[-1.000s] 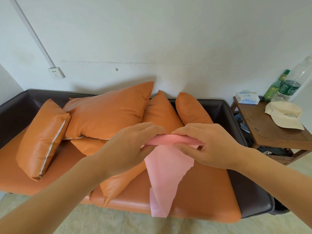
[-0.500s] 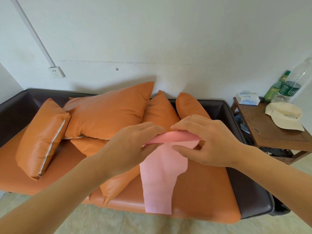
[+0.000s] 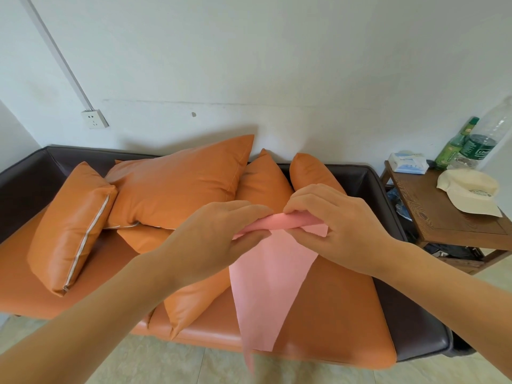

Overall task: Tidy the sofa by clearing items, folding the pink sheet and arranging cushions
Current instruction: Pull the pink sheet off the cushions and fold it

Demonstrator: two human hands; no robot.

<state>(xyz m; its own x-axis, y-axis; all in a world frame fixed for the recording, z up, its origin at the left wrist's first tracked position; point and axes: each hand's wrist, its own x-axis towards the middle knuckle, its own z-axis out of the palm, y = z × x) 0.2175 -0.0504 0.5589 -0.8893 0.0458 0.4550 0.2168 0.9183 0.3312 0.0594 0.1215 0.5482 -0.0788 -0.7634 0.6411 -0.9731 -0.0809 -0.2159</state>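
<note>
I hold the pink sheet (image 3: 266,278) up in front of the sofa (image 3: 332,309). My left hand (image 3: 216,239) pinches the left end of its bunched top edge. My right hand (image 3: 340,225) pinches the right end, fingers curled over the fold. The rest of the sheet hangs down in a tapering strip over the orange seat to below its front edge. Several orange cushions lie jumbled on the sofa: a long one (image 3: 177,184) leaning on the backrest, a smaller one (image 3: 72,225) at the left, two (image 3: 263,178) behind my hands, one (image 3: 194,300) under my left wrist.
A wooden side table (image 3: 443,220) stands right of the sofa with a cream cap (image 3: 468,192), a pack of wipes (image 3: 407,162), a green bottle (image 3: 454,145) and a clear bottle (image 3: 487,137). A wall socket (image 3: 94,119) is above the dark backrest. Tiled floor lies in front.
The hanging part of the sheet has opened out wider and swung lower, its tail now trailing below the seat edge. My right hand has shifted slightly up and right along the top edge.
</note>
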